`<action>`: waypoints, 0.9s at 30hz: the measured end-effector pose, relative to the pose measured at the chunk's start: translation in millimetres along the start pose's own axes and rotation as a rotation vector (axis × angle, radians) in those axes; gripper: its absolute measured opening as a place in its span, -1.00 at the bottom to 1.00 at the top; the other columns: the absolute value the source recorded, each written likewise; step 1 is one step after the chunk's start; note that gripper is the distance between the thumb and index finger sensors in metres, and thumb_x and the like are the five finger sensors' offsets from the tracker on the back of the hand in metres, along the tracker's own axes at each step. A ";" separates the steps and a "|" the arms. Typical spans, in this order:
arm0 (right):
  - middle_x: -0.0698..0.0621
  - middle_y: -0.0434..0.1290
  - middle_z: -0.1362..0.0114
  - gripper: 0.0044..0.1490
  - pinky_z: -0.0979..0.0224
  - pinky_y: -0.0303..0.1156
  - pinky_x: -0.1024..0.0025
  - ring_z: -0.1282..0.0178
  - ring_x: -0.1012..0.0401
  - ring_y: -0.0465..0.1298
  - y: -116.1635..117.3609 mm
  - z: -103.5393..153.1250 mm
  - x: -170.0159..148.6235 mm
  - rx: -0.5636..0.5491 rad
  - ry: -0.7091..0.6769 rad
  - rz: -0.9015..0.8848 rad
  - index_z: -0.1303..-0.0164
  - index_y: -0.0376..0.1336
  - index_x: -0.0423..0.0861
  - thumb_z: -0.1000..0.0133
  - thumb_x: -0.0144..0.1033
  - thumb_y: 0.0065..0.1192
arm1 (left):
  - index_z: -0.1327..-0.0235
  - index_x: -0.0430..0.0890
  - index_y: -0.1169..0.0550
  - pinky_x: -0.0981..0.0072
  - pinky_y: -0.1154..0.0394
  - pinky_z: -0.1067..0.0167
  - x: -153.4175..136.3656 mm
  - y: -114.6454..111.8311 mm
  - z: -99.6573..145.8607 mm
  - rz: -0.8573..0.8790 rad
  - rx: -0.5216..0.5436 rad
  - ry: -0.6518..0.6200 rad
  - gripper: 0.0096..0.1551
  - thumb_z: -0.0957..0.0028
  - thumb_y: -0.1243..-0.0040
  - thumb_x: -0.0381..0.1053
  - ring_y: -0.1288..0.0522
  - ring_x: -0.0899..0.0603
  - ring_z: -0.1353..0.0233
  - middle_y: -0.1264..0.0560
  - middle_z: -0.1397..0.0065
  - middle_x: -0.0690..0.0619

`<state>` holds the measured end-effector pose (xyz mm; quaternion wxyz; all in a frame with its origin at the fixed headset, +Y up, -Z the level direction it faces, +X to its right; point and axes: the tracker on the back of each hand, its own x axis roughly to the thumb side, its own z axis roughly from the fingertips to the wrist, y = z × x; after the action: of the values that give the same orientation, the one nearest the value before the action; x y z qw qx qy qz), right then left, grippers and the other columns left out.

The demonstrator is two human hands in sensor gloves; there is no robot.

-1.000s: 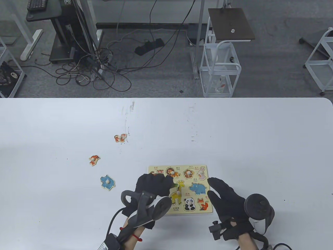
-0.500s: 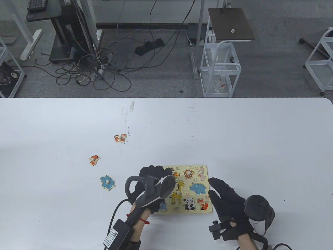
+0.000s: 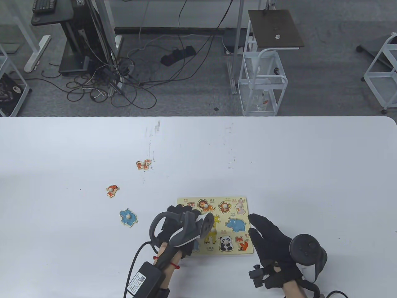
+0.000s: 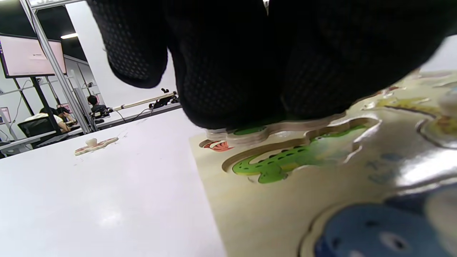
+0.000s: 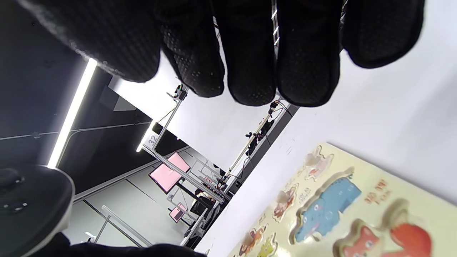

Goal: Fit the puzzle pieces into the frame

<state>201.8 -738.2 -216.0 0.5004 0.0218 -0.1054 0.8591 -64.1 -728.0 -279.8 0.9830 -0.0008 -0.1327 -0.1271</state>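
Note:
The wooden puzzle frame [image 3: 217,199] lies near the table's front edge, with lion and monkey pieces seated in its top row. My left hand [image 3: 182,215] is over the frame's left side. In the left wrist view its fingers [image 4: 250,78] hold a crocodile piece [image 4: 275,129], tilted just above the green crocodile slot [image 4: 285,160]. My right hand [image 3: 263,232] lies open by the frame's right edge, holding nothing. Its fingers [image 5: 250,57] hang above the frame [image 5: 375,185] in the right wrist view.
Three loose pieces lie on the white table left of the frame: a tiger piece [image 3: 144,164], a fox piece [image 3: 112,190] and a blue hippo piece [image 3: 128,217]. One of these loose pieces [image 4: 95,145] shows far off in the left wrist view.
My left hand went up over the frame's top-left corner, then came back down over the crocodile slot, its tracker turning. My right hand has barely moved.

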 end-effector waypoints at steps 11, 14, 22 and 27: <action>-0.16 0.50 -0.34 -0.32 -0.23 0.37 -0.32 -0.20 -0.26 0.58 1.8 1.5 3.9 0.005 -0.025 0.011 -0.23 0.47 -0.06 0.03 0.04 0.32 | -0.03 0.22 -0.75 0.04 -0.64 -0.26 7.7 -2.8 -1.7 -0.067 -0.036 0.000 -0.54 0.20 -0.56 0.14 -0.80 0.04 0.03 -0.80 -0.09 0.11; -0.16 0.51 -0.34 -0.32 -0.23 0.38 -0.32 -0.19 -0.26 0.58 2.3 2.0 4.3 0.009 -0.027 0.016 -0.23 0.47 -0.06 0.03 0.04 0.32 | -0.03 0.22 -0.75 0.04 -0.64 -0.26 10.8 -3.4 -2.8 -0.072 -0.039 -0.005 -0.54 0.20 -0.56 0.13 -0.80 0.04 0.03 -0.80 -0.09 0.10; -0.17 0.51 -0.34 -0.31 -0.22 0.38 -0.31 -0.17 -0.25 0.60 2.6 2.2 4.5 0.013 -0.024 0.019 -0.23 0.47 -0.07 0.03 0.04 0.32 | -0.03 0.21 -0.75 0.05 -0.64 -0.26 14.3 -1.4 -2.8 -0.085 -0.034 -0.015 -0.53 0.20 -0.57 0.13 -0.80 0.04 0.03 -0.80 -0.09 0.11; -0.17 0.51 -0.33 -0.33 -0.22 0.39 -0.31 -0.16 -0.24 0.60 3.2 3.2 5.6 0.014 -0.034 0.026 -0.21 0.48 -0.06 0.03 0.04 0.32 | -0.03 0.21 -0.75 0.04 -0.63 -0.26 14.5 -0.3 -2.7 -0.094 -0.041 -0.008 -0.53 0.20 -0.57 0.13 -0.80 0.04 0.03 -0.80 -0.09 0.11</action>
<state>196.0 -735.5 -212.6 0.4873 0.0382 -0.1082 0.8657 -49.9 -731.9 -278.7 0.9752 -0.0150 -0.1337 -0.1759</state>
